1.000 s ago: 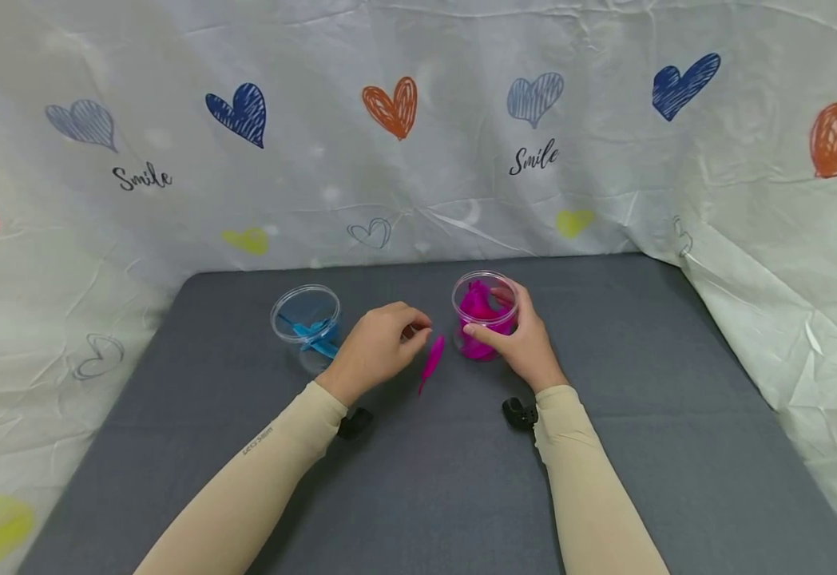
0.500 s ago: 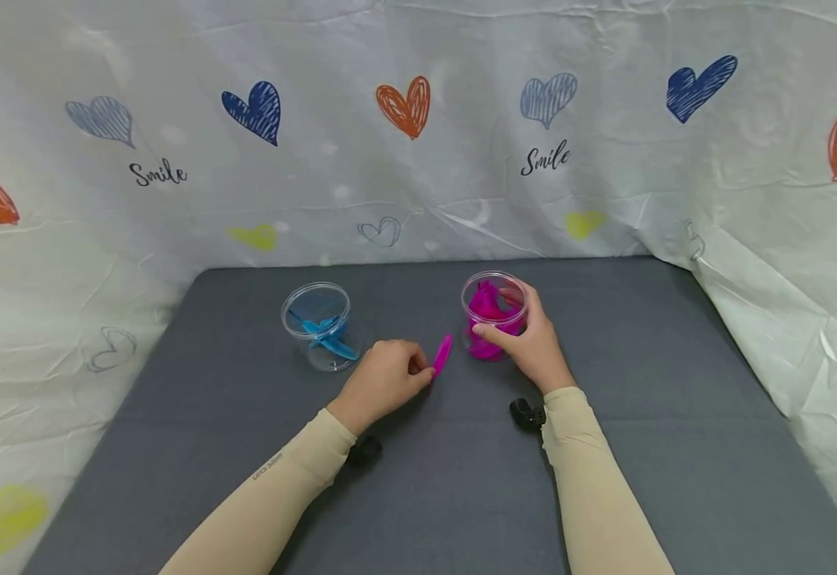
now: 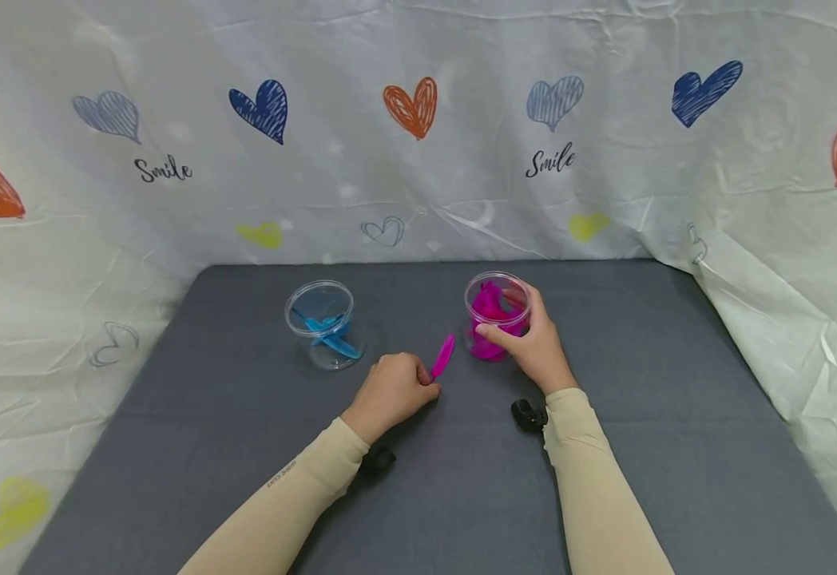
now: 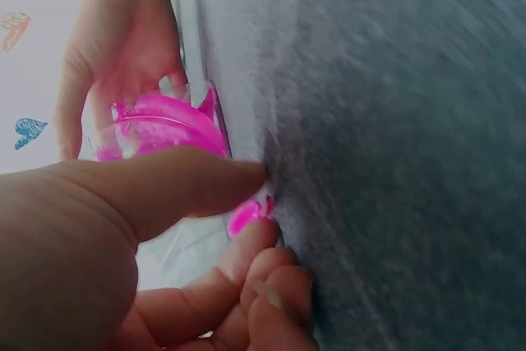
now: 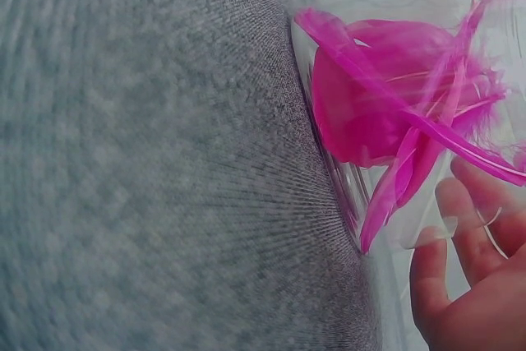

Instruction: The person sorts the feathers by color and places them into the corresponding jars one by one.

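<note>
A loose bright pink feather (image 3: 443, 357) lies on the grey cloth between two clear plastic jars. At its lower end is my left hand (image 3: 393, 391); in the left wrist view the thumb and index finger stand apart, with the feather (image 4: 246, 218) seen beyond the index fingertip. My right hand (image 3: 537, 347) grips the right-hand clear jar (image 3: 497, 319), its thumb on the near side and fingers round the far side. Inside that jar are several pink feathers (image 5: 386, 96). The left-hand jar (image 3: 320, 307) stands upright and holds blue feathers (image 3: 332, 334).
A grey cloth (image 3: 462, 495) covers the table. Behind and at the sides hangs a white sheet (image 3: 462, 192) printed with hearts and the word Smile. A black wrist camera (image 3: 529, 415) sits at the right cuff.
My left hand has moved down toward the near side, to the lower end of the loose pink feather. The right hand keeps its hold on the jar. The head view has shifted slightly.
</note>
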The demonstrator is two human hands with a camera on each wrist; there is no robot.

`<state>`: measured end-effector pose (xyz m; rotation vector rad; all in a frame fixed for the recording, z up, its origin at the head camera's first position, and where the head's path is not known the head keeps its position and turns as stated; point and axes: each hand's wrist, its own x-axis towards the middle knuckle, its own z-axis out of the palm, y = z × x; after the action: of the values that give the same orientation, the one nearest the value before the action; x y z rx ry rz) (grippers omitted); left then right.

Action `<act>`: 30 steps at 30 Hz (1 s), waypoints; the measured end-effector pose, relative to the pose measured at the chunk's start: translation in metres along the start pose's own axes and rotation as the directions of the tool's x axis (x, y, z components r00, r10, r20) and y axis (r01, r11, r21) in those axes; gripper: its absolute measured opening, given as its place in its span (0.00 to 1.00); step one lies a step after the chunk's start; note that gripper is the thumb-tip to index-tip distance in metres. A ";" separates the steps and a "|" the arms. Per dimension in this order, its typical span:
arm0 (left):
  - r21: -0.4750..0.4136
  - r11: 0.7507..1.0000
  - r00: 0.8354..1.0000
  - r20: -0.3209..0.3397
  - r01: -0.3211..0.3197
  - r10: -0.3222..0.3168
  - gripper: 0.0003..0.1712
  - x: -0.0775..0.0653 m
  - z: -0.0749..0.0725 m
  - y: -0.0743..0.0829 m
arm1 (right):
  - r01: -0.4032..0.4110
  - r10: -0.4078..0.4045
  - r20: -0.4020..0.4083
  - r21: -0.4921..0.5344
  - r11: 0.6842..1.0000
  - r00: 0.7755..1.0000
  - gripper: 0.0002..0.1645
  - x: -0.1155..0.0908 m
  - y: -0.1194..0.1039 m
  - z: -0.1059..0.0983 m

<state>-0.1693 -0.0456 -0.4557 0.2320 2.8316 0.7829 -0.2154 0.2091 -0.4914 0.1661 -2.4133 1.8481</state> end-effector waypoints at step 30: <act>-0.026 0.999 0.992 -0.123 0.022 -0.025 0.16 0.000 -0.010 -0.005 | -0.009 0.009 -0.003 -0.001 1.000 1.000 0.58 0.001 -0.002 0.000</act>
<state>-0.1722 -0.0550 -0.4499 0.1518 2.9323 0.8549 -0.2157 0.2088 -0.4895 0.1532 -2.4168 1.8499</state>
